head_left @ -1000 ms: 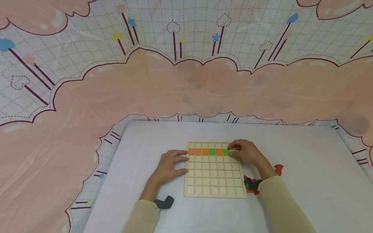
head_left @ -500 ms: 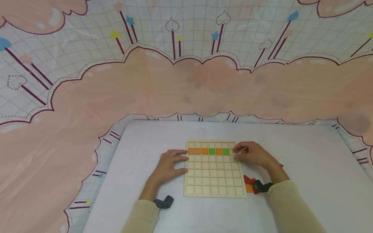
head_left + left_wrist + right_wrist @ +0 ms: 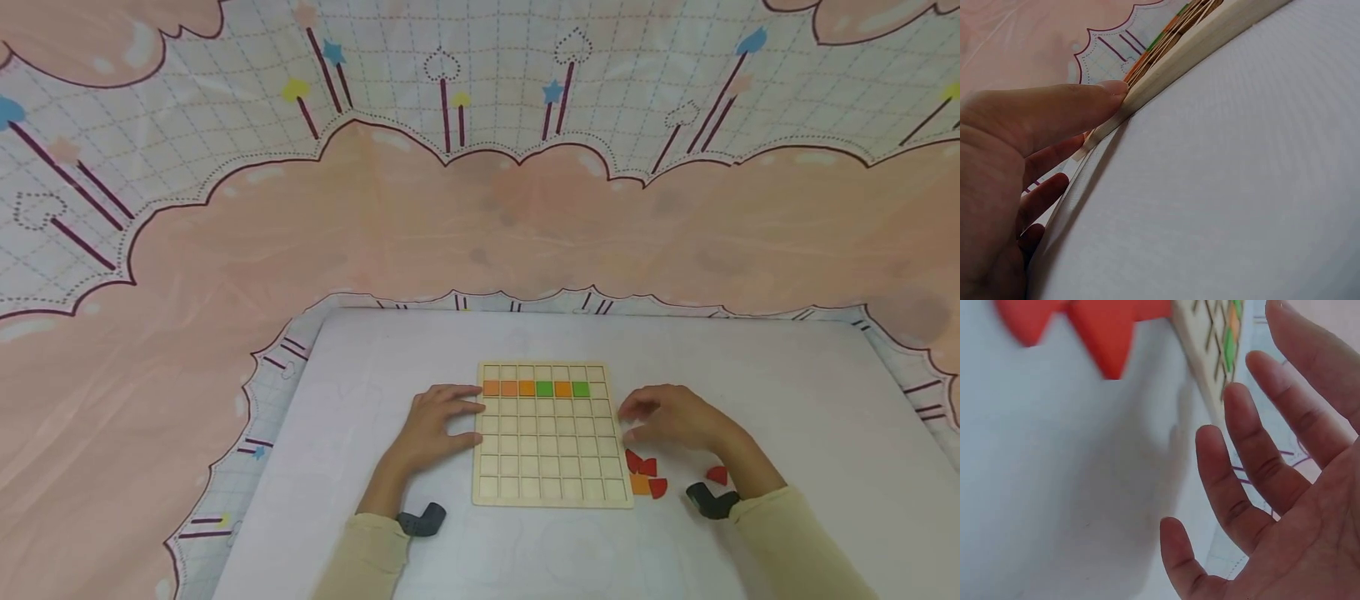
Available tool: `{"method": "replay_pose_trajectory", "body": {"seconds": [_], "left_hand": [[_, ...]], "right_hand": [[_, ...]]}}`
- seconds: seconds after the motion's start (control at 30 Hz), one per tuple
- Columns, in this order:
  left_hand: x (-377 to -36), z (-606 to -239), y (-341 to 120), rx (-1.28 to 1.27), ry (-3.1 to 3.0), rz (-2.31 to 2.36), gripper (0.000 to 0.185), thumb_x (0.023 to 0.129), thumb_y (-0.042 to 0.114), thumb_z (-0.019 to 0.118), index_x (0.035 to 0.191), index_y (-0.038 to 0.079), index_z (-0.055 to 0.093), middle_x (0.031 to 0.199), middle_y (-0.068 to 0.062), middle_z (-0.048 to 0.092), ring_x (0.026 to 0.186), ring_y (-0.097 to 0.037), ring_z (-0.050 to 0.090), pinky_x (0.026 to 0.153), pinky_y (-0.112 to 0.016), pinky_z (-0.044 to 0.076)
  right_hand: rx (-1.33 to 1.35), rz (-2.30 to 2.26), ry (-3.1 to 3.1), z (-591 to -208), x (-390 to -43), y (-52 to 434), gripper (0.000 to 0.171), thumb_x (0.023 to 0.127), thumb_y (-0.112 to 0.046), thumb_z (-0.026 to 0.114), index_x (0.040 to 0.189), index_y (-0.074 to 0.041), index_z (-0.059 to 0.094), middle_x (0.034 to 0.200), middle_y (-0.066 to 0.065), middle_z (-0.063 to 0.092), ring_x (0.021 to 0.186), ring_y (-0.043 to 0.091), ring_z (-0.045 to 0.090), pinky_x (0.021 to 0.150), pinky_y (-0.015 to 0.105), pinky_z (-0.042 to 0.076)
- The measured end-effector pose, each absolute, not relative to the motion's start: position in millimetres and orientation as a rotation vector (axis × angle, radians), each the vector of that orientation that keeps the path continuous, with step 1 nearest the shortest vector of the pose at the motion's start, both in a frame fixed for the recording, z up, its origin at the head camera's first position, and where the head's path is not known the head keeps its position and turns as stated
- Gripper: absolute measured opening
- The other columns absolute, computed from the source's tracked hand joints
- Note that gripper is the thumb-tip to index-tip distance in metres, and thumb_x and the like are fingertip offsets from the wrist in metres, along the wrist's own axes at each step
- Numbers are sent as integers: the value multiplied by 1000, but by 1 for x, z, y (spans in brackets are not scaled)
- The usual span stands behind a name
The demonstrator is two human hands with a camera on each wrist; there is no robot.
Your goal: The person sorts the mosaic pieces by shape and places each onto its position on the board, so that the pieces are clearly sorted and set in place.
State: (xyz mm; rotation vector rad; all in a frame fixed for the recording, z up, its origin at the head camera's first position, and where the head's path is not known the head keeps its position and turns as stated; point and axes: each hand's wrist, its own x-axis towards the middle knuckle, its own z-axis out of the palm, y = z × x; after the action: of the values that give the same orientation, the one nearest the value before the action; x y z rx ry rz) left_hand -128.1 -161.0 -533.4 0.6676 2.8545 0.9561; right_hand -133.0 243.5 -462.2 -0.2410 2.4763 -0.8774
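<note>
A wooden grid board [image 3: 551, 492] lies flat on the white table. Orange tiles [image 3: 527, 389] and green tiles [image 3: 544, 389] fill most of its second row from the back; that row's rightmost cell is bare. At the board's left edge rests my left hand [image 3: 435, 425], fingers spread, its thumb [image 3: 1085, 106] touching the rim in the left wrist view. Just off the right edge hovers my right hand [image 3: 678, 421]. In the right wrist view its fingers [image 3: 1260, 450] are apart with nothing between them. Red pieces [image 3: 657, 487] and an orange tile [image 3: 639, 485] lie beside the board's lower right.
One separate red piece [image 3: 717, 475] lies near my right wrist. A dark wrist device [image 3: 423, 520] is on my left arm and another dark device [image 3: 712, 502] on my right. Patterned pink cloth [image 3: 480, 233] hangs behind the white table [image 3: 795, 400].
My right hand has left the green tile at the row's right end and moved right and toward me, off the board. The loose pieces are now uncovered. My left hand stays put.
</note>
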Motion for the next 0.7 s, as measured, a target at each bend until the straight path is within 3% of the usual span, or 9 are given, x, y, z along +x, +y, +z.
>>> {"method": "replay_pose_trajectory", "body": {"seconds": [0.33, 0.7], "left_hand": [[-127, -533, -161, 702, 2870, 986, 44, 83, 40, 80, 124, 23, 74, 147, 7, 59, 139, -23, 48, 112, -52, 35], [-126, -529, -160, 707, 2866, 988, 44, 83, 39, 81, 124, 22, 75, 147, 6, 59, 139, -24, 47, 110, -52, 35]], "right_hand": [[-368, -813, 2489, -472, -110, 253, 21, 76, -25, 89, 90, -31, 75, 101, -10, 67, 102, 19, 55, 89, 40, 49], [-447, -844, 2472, -479, -103, 258, 20, 74, -22, 90, 84, -33, 76, 99, -12, 67, 104, 18, 55, 85, 36, 48]]}}
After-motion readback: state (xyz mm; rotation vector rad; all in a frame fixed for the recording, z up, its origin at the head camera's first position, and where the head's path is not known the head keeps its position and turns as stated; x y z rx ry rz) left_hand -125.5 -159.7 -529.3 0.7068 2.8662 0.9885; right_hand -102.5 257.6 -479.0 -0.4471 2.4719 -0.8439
